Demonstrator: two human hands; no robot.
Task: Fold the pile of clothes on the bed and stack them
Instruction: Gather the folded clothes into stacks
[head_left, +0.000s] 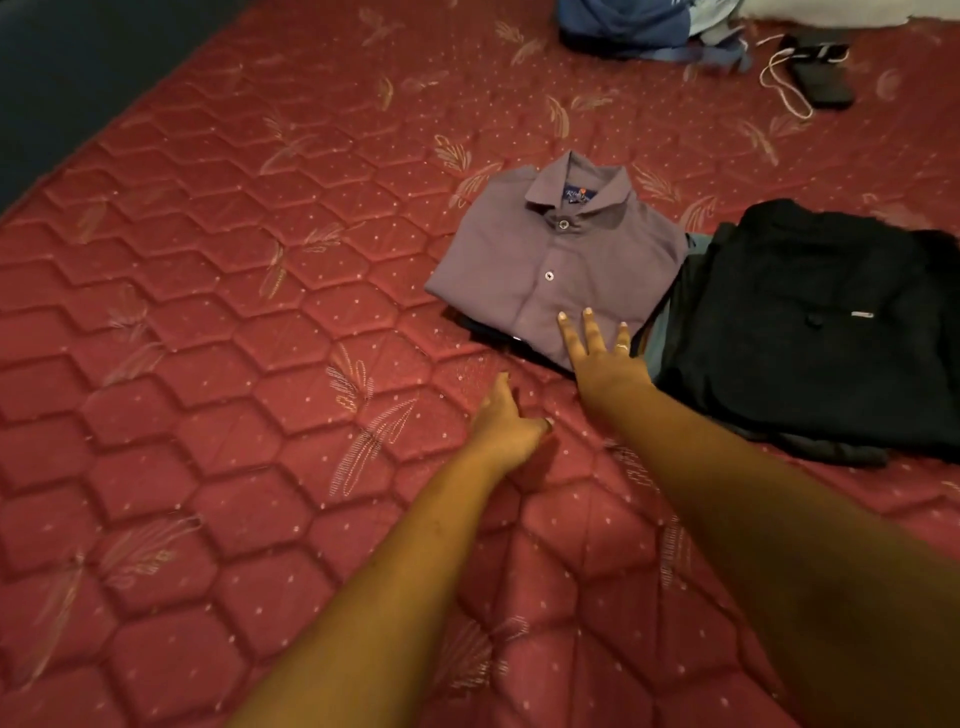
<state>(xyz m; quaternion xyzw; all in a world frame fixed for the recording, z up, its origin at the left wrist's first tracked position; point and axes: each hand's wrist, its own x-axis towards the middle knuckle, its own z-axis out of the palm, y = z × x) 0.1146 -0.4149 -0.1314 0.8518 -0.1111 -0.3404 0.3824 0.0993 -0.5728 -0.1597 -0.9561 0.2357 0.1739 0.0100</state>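
Observation:
A folded mauve collared shirt (558, 260) lies on the red quilted mattress (218, 332), on top of a darker folded garment whose edge shows beneath it. My right hand (602, 358) lies with straight spread fingers on the shirt's near edge; a ring is on one finger. My left hand (506, 423) hovers or rests on the mattress just in front of the shirt, fingers loosely curled and holding nothing. To the right sits a stack of folded black clothes (826, 322), with a teal piece (657, 338) showing at its left edge.
At the far edge lie a blue garment or bag (628, 26), pale crumpled cloth (717, 21), and a dark phone (823, 78) with a white cable (779, 85). A dark surface (57, 78) borders the mattress at upper left.

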